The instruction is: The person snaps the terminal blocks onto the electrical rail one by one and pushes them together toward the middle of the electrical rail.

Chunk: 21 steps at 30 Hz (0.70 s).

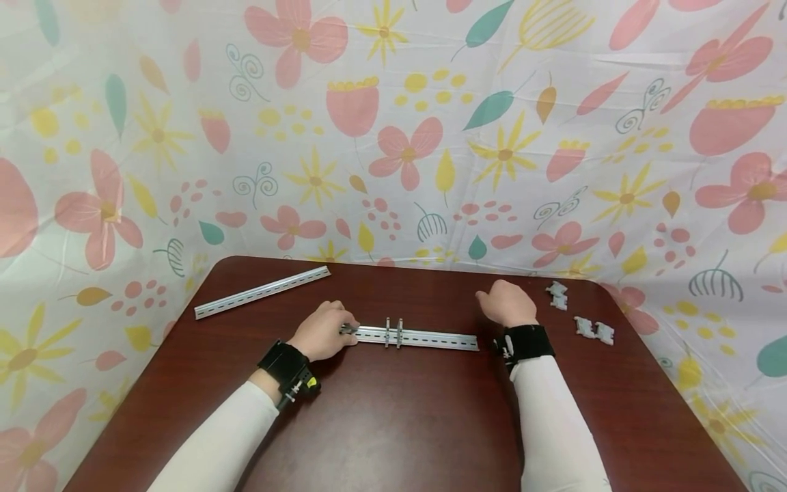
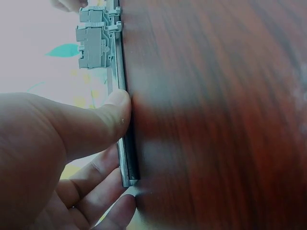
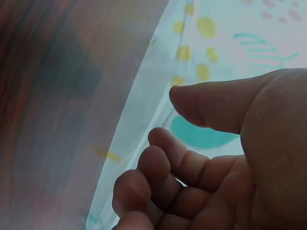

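Observation:
A slotted metal DIN rail [image 1: 439, 339] lies across the middle of the table. Its left end is gripped by my left hand [image 1: 324, 331]; in the left wrist view the thumb [image 2: 117, 112] presses one side while fingers are behind the rail. Two grey terminal blocks [image 2: 93, 45] sit on this rail, a small gap apart, seen edge-on in the head view. My right hand [image 1: 509, 304] is above the table beyond the rail's right end. Its fingers [image 3: 153, 163] are loosely curled, the thumb stands apart, and nothing is held.
A second slotted DIN rail [image 1: 261, 292] lies slanted at the back left of the table [image 1: 381, 417]. On the right side are several loose grey terminal blocks [image 1: 558, 295], some in a nearer group [image 1: 594, 329]. A flower-patterned curtain [image 1: 406, 205] hangs behind the table.

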Each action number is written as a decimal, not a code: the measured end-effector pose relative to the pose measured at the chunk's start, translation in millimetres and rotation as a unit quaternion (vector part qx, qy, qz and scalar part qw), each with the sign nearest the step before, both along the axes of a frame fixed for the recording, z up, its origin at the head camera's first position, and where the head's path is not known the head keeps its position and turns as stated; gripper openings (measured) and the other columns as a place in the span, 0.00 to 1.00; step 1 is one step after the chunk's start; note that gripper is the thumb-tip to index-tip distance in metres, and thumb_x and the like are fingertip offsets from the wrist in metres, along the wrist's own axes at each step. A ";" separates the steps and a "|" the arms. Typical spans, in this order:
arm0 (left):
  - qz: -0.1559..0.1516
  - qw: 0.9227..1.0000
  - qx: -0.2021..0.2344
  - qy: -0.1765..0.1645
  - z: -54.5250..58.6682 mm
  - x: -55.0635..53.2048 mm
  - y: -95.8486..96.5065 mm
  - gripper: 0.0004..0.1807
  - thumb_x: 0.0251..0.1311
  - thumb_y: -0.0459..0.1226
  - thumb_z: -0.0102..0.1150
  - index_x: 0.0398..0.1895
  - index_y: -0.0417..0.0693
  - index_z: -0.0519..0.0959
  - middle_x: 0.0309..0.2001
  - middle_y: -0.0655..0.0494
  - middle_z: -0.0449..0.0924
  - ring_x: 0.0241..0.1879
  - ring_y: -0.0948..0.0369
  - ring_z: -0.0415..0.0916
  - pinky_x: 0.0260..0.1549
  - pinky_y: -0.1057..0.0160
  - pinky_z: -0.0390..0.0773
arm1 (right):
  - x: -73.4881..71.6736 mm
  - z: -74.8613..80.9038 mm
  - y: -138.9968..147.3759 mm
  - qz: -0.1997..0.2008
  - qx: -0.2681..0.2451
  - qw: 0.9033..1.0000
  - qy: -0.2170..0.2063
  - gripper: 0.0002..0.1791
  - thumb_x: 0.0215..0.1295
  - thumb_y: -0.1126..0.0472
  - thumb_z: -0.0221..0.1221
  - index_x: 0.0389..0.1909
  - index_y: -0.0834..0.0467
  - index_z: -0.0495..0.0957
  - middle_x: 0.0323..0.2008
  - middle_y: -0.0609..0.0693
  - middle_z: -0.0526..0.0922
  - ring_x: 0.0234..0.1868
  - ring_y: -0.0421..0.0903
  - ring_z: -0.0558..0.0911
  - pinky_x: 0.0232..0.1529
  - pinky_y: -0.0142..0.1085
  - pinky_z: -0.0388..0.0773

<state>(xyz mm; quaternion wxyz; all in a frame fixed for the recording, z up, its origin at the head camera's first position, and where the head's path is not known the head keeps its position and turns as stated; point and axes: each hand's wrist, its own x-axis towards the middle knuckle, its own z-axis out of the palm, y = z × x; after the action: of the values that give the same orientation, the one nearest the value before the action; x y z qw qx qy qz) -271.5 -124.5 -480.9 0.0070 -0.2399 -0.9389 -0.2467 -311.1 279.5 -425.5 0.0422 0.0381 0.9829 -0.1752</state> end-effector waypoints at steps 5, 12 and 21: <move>0.001 1.000 0.002 0.004 1.7 1.4 1.1 0.11 0.69 0.39 0.79 0.52 0.50 0.93 0.45 0.56 0.82 0.46 0.55 0.72 0.42 0.56 0.78 | 1.0 -0.4 18.9 -0.013 0.001 1.000 0.008 0.30 0.85 0.47 0.55 0.18 0.54 0.74 0.19 0.51 0.71 0.26 0.56 0.79 0.29 0.48 0.73; 0.005 1.000 -0.002 0.002 3.0 2.8 2.3 0.11 0.70 0.39 0.79 0.52 0.49 0.93 0.46 0.55 0.82 0.46 0.56 0.72 0.42 0.56 0.78 | 7.8 3.5 44.9 -0.044 -0.014 0.999 -0.004 0.28 0.86 0.46 0.55 0.26 0.61 0.79 0.25 0.57 0.77 0.31 0.59 0.81 0.32 0.52 0.75; 0.003 1.000 -0.002 0.005 3.1 3.3 0.4 0.11 0.69 0.39 0.79 0.52 0.49 0.93 0.46 0.55 0.82 0.46 0.55 0.73 0.42 0.56 0.78 | 12.5 5.6 82.9 -0.045 -0.001 0.999 -0.020 0.29 0.86 0.47 0.54 0.41 0.72 0.85 0.34 0.69 0.85 0.37 0.67 0.85 0.42 0.61 0.80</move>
<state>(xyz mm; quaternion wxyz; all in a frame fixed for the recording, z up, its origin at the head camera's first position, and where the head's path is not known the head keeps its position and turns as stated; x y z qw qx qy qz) -268.2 -124.1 -477.8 0.0123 -0.2379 -0.9402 -0.2433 -298.6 362.5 -419.9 0.0537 0.0860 0.9789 -0.1773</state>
